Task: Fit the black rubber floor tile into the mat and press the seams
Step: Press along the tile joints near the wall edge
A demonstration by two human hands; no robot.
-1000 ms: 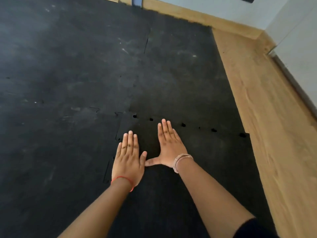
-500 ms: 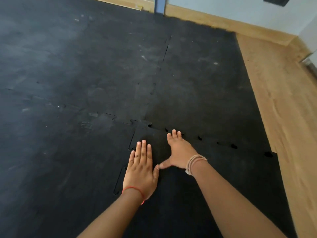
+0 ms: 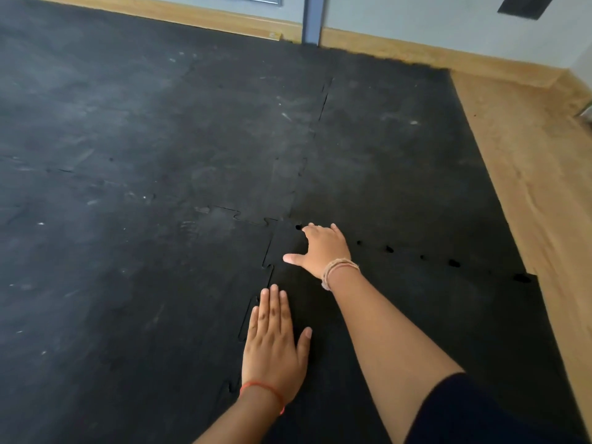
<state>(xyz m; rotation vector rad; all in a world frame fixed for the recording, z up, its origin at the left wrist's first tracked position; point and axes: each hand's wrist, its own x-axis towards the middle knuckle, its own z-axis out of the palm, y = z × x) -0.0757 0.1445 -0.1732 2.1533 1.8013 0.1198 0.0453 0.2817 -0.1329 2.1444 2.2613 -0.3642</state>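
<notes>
The black rubber floor tile (image 3: 432, 322) lies at the near right corner of the black interlocking mat (image 3: 160, 155). Its far seam (image 3: 416, 256) shows several small dark gaps. The left seam (image 3: 267, 270) is a jigsaw line that runs towards me. My left hand (image 3: 275, 344) lies flat, palm down, fingers together, on the tile just right of the left seam. My right hand (image 3: 323, 248) rests farther away at the tile's far left corner, with its thumb spread and its fingertips bent down onto the far seam. Neither hand holds anything.
Bare wooden floor (image 3: 538, 187) runs along the mat's right edge. A wooden skirting board (image 3: 400, 49) and pale wall close the far side, with a grey upright post (image 3: 312, 20) standing at the mat's back edge.
My right hand has slid forward to the far seam and its fingers have curled down. My left hand now lies nearer to me along the left seam. The view has swung up and leftward.
</notes>
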